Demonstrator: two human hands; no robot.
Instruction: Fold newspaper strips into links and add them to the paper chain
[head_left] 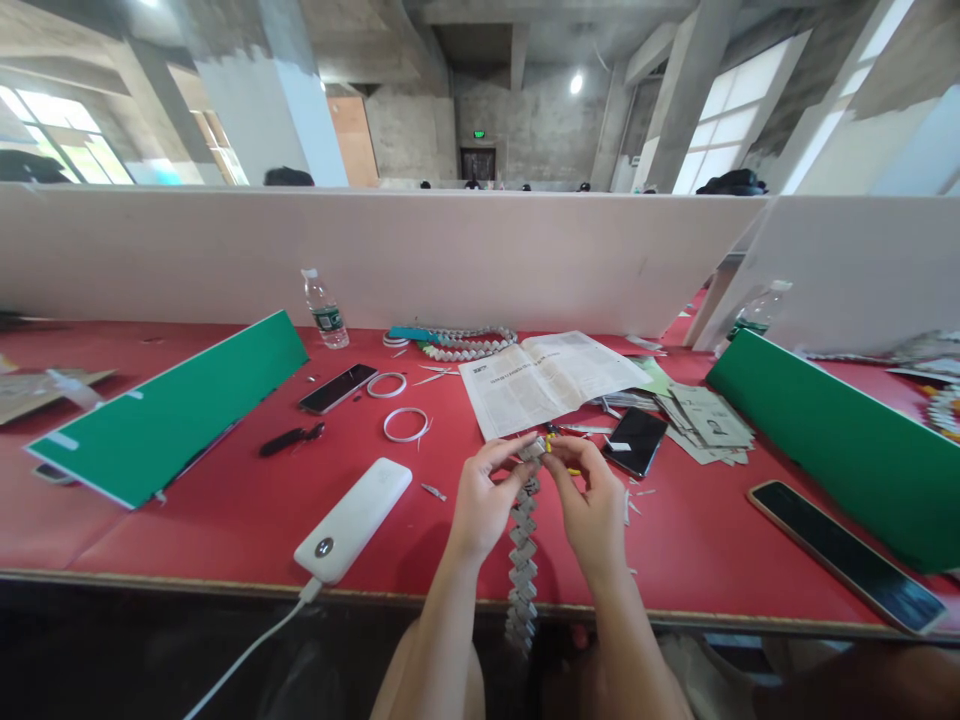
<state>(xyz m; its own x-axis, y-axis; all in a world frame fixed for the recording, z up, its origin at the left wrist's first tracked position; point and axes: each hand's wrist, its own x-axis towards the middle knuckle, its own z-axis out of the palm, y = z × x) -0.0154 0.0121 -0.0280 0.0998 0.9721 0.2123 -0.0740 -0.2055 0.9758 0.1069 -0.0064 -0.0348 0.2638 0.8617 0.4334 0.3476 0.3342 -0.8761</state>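
A grey zigzag chain of folded paper (523,560) hangs down over the table's front edge. Its top end is pinched between the thumb and fingers of my left hand (487,495). My right hand (589,500) grips the same end from the right, fingertips close to those of my left hand. Something yellow shows just behind my right fingers. Beyond the hands lies an opened newspaper sheet (551,380). Another looped folded-paper chain (469,345) rests at the back of the table.
Left on the red table (247,520) are a white power bank (354,520), black phone (339,388), tape rings (406,425) and bottle (326,312). Right are phones (636,441) (847,555) and paper pieces (709,420). Green boards (180,420) (840,450) stand at both sides.
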